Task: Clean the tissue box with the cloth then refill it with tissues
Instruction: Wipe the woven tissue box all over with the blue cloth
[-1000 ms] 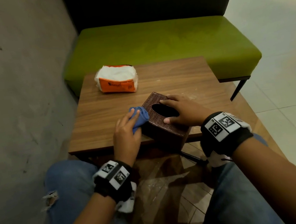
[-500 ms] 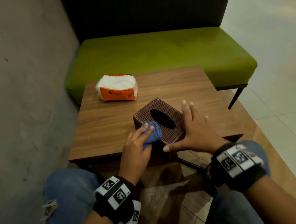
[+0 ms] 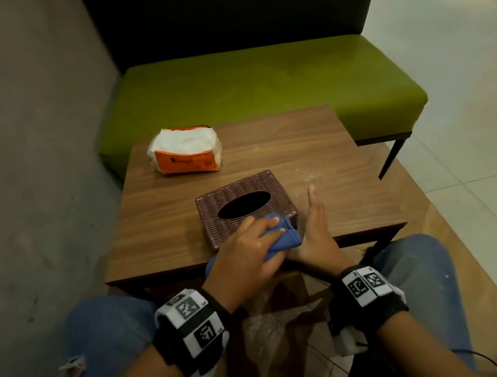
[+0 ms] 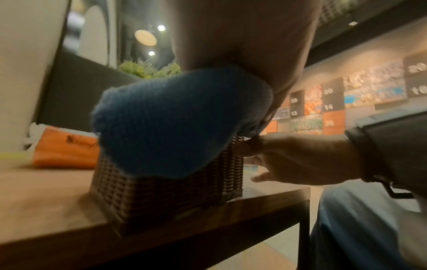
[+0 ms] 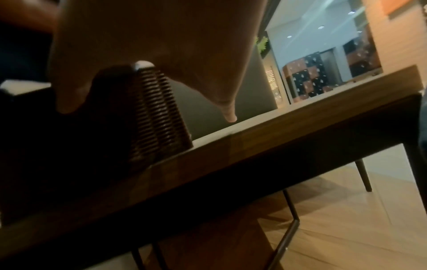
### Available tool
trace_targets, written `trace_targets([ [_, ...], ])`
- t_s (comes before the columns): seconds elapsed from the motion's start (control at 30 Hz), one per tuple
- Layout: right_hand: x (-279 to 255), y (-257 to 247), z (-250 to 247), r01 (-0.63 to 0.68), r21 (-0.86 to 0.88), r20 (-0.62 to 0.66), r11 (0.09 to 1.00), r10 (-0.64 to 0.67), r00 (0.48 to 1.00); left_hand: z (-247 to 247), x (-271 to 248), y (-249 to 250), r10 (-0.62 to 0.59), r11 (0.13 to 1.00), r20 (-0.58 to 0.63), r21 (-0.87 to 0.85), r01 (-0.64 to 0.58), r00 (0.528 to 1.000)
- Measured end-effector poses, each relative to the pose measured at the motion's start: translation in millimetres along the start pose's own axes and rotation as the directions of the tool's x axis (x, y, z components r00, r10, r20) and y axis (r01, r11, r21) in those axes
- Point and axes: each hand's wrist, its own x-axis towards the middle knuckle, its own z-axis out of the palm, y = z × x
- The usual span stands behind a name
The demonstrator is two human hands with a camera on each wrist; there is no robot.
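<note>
Left hand bunched round blue cloth, pressing on near right corner of wicker tissue box; right hand flat, fingers straight, bracing box's right side. Box near table's near edge; tissue pack far left. Risk: hard wipe toward near edge, weak brace, box sliding off; cloth snagging weave.
</note>
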Motion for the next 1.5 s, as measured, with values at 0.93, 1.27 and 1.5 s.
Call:
trace_targets([
  [0.93,45,-23,-23,0.180,-0.106,0.210,0.978,-0.155,0.965,-28,45,-15,-0.452,0.704,0.127,-0.557,0.440,0.883],
  [1.27,46,-28,-29,0.100,-0.103,0.236,0.990,-0.073,0.969,-25,40,-33,-0.109,0.983,0.014,-0.144,0.110,0.994],
  [1.5,44,-25,-24,0.108,-0.098,0.200,0.989,-0.087,0.976,-24,62,-13,-0.409,0.907,-0.160,-0.176,0.382,0.898],
])
